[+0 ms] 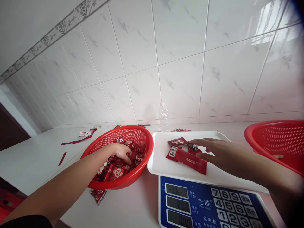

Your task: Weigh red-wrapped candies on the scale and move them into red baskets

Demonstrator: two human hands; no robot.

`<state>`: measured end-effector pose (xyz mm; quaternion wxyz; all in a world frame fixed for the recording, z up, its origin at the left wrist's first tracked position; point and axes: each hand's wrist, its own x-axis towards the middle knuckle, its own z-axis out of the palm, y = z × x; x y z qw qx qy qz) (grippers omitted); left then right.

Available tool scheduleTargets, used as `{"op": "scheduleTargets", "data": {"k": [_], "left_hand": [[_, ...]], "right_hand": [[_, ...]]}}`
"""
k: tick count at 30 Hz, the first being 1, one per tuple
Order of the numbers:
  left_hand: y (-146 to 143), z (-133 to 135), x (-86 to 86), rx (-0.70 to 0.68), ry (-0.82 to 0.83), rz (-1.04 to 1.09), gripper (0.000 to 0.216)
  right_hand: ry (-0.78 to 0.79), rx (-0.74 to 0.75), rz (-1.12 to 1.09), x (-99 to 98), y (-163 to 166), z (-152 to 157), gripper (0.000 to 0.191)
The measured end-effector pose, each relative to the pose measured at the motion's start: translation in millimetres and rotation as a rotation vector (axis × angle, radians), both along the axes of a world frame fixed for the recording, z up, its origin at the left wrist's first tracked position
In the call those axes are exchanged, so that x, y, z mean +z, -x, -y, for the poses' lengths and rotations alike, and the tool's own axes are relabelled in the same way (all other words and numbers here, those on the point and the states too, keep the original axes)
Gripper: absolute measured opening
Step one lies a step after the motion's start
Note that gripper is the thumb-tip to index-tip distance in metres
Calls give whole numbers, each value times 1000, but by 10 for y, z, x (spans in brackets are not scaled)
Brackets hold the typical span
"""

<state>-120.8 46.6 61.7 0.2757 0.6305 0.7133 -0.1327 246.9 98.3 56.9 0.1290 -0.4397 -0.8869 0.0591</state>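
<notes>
Nearest, the blue panel of the scale (pixel 201 202) faces the person, presumably so its displays and keys can be read, while one loose packet (pixel 98 195) lies on the bench (pixel 147 196) beside the left basket (pixel 136 177). That basket, set just left of the scale, seems placed for easy reach, its high wall keeping a heap of red packets (pixel 118 172) together. The left hand (pixel 122 152) dips into it, fingers curled down; whether they grip anything I cannot tell. The right hand (pixel 220 152) is open over the white tray (pixel 156 155), thumb and fingers parted around the packets there, contact unclear. On the tray, the long packet (pixel 192 161) lies flat, its long axis slanting from far left to near right, the crimped near end pointing rightward. Another basket (pixel 273 126) stands right of the tray; a clear bottle (pixel 163 117) stands upright by the wall.
</notes>
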Motion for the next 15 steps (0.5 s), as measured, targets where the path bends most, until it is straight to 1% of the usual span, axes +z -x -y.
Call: {"op": "scheduleTargets", "data": {"k": [3,6,8,10,12,15], "left_hand": [[29,56,37,20,-47,49,24],[86,72,84,83,-121,103,26],[118,54,171,128,-199,158,33],[106,14,300,161,-307,226,41],[15,-49,435,173,-406,310,48],[-294,-172,555,187,-498,527,49]], "right_hand": [[23,2,-2,18,0,16,44],[34,10,-4,33,0,28,44],[42,10,-5,47,0,35,44],[46,12,-9,64,-2,41,43],[47,13,-11,83,-11,44,43],[41,-7,-2,114,-37,46,44]]}}
